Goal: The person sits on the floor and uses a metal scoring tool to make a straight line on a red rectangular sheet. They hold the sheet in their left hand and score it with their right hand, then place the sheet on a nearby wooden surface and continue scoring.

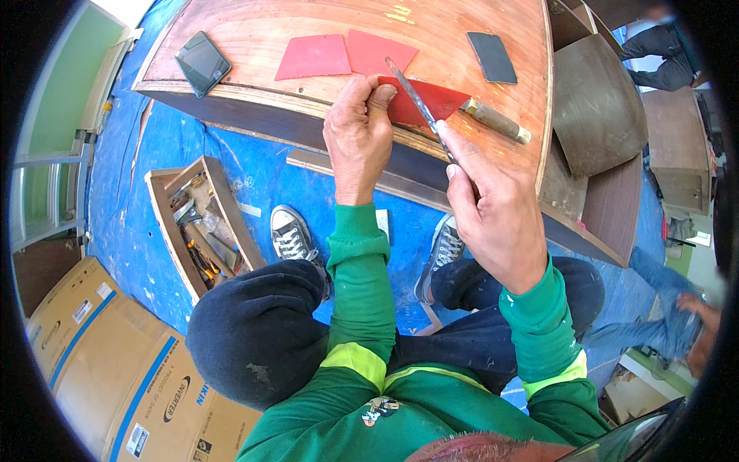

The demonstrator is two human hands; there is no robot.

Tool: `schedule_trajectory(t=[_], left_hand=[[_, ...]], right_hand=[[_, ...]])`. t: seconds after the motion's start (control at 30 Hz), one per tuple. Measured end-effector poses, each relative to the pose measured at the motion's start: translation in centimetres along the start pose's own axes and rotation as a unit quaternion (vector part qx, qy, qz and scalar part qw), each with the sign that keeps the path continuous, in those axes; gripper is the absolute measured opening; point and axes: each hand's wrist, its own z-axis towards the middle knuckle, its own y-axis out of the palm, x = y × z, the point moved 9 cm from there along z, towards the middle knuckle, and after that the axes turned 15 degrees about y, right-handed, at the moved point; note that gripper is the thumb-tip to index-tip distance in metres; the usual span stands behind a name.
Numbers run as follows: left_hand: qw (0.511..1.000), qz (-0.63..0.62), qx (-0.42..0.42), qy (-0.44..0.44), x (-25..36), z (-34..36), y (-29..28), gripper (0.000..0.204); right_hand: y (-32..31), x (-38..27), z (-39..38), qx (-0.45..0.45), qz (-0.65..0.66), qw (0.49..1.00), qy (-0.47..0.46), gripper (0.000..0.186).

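My left hand (360,127) pinches the left end of a stiff red sheet (423,102) at the near edge of a wooden panel top (254,35). My right hand (496,204) grips a long, narrow, dark metal blade (416,100), forefinger stretched along it. The blade slants up and left across the red sheet; whether it touches the sheet I cannot tell. Just right of the sheet lies a tool with a worn wooden handle (496,122). Two more red pieces, one on the left (314,58) and one beside it (377,51), lie farther back.
A phone (202,63) and a dark flat rectangle (492,58) lie on the panel. A wooden tool box (251,239) stands on the blue floor sheet (127,200). Large cardboard cartons (115,362) are at lower left. Other people appear at right, one in jeans (654,308).
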Motion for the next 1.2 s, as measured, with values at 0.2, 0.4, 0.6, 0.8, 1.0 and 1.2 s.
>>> schedule_trajectory(t=[0.2,0.4,0.6,0.8,1.0,1.2], left_hand=[[1.0,-0.01,0.007,0.004,-0.17,-0.06,-0.01,0.009],[1.0,-0.015,0.007,0.005,-0.2,-0.09,0.11,0.009],[1.0,0.001,0.003,0.004,0.08,0.0,-0.08,0.009],[1.0,-0.001,0.005,0.005,0.16,0.05,-0.04,0.01],[1.0,-0.008,0.008,0.002,-0.09,-0.07,-0.02,0.01],[1.0,-0.005,0.008,-0.006,0.1,-0.08,-0.1,0.011]], right_hand=[[0.09,0.08,-0.17,-0.014,-0.004,1.0,0.018,0.055],[0.05,-0.29,-0.34,0.003,0.001,1.0,-0.014,0.055],[-0.03,-0.29,-0.52,-0.019,-0.012,0.999,0.03,0.05],[-0.05,-0.37,-0.5,0.017,-0.009,0.999,-0.032,0.054],[-0.14,0.03,-0.87,-0.008,-0.017,1.0,0.024,0.052],[-0.2,0.13,-0.93,0.002,-0.009,1.0,0.016,0.052]])
